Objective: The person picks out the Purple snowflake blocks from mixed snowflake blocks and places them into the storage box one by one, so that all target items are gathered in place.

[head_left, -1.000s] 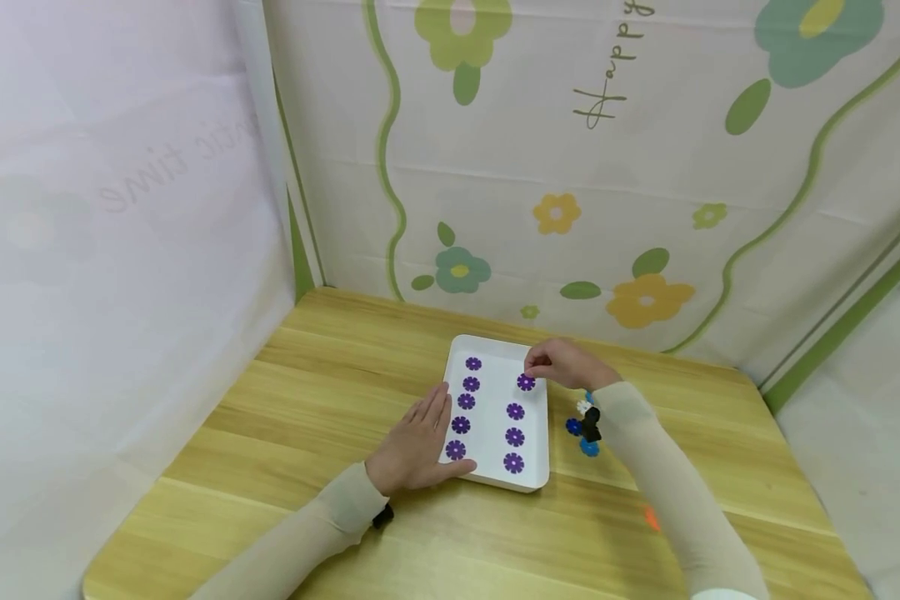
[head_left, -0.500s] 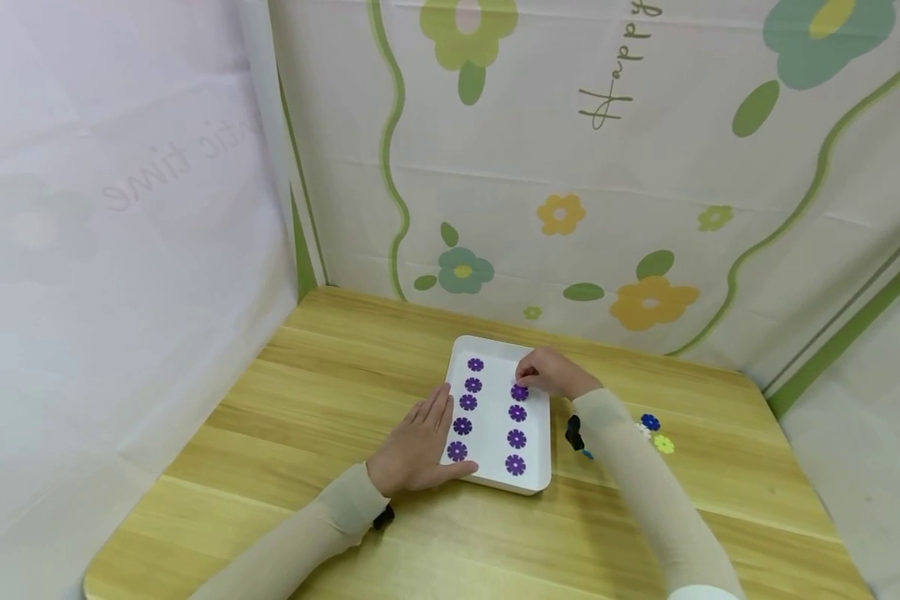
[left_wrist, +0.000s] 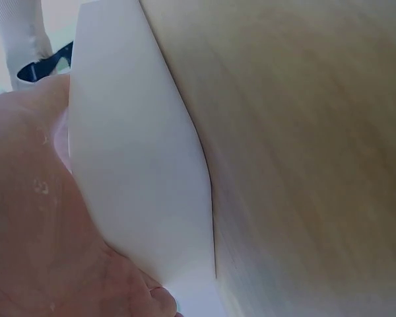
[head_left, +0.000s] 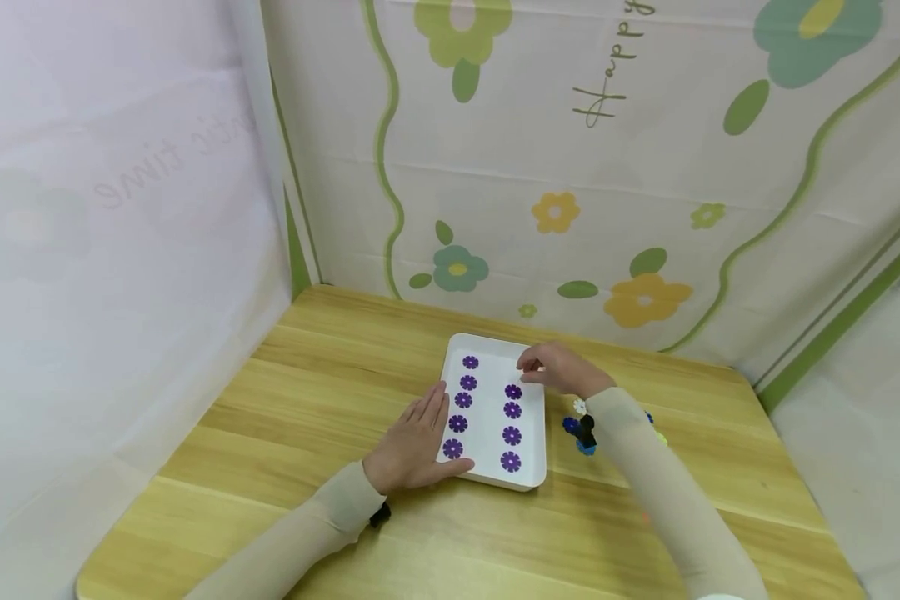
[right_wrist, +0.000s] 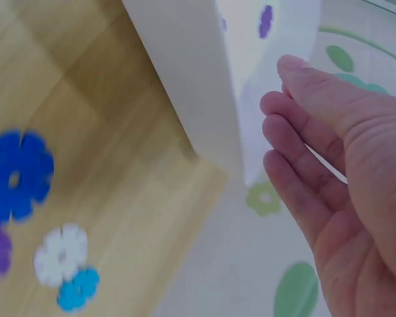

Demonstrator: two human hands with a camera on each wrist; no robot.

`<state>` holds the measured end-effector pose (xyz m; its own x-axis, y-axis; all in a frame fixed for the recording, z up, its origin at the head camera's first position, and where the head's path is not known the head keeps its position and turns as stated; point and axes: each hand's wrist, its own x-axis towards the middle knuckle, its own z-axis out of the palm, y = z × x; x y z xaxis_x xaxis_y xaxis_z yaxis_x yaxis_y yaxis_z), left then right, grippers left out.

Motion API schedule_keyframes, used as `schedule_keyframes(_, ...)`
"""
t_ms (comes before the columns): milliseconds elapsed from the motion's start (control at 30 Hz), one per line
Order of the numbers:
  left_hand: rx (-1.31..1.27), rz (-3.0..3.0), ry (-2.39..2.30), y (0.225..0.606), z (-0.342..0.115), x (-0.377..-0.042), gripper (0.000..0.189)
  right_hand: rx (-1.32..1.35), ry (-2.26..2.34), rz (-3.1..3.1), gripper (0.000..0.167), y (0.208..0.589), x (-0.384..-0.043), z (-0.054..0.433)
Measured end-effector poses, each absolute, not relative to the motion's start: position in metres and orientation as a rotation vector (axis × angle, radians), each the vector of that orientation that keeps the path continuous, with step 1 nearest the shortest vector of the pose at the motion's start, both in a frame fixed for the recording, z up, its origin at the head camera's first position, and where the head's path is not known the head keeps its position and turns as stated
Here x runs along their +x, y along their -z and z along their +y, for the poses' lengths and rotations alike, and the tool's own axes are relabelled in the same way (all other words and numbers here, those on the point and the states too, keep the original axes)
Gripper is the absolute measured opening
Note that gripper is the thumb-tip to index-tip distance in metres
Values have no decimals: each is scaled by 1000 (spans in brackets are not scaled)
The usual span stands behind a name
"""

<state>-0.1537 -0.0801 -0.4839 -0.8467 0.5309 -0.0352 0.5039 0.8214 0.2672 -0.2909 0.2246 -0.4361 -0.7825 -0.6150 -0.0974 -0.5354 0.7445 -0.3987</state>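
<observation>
A white tray holds two columns of purple snowflake discs, one along each long side. My left hand rests over the tray's near left corner, fingers straight along the rim and thumb across the near edge. In the left wrist view that hand lies against the tray's outer wall. My right hand hovers at the far right corner, just beyond the farthest disc of the right column. Its fingers are loosely bent, with nothing visible between thumb and fingertips; the right wrist view shows this hand beside the tray wall.
Right of the tray, loose discs lie on the wooden table, partly hidden by the right forearm: a white one, a dark blue one and a light blue one among them. A printed curtain stands behind the table.
My right hand has slid the farthest right disc slightly left and nearer, into line with its column, then let go and drawn back a little. The left hand stays put.
</observation>
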Motion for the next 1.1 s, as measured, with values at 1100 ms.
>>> schedule_keyframes(1100,836,2878,-376,480,-81,-152,112,-737,505,2825,37,465,-201,334)
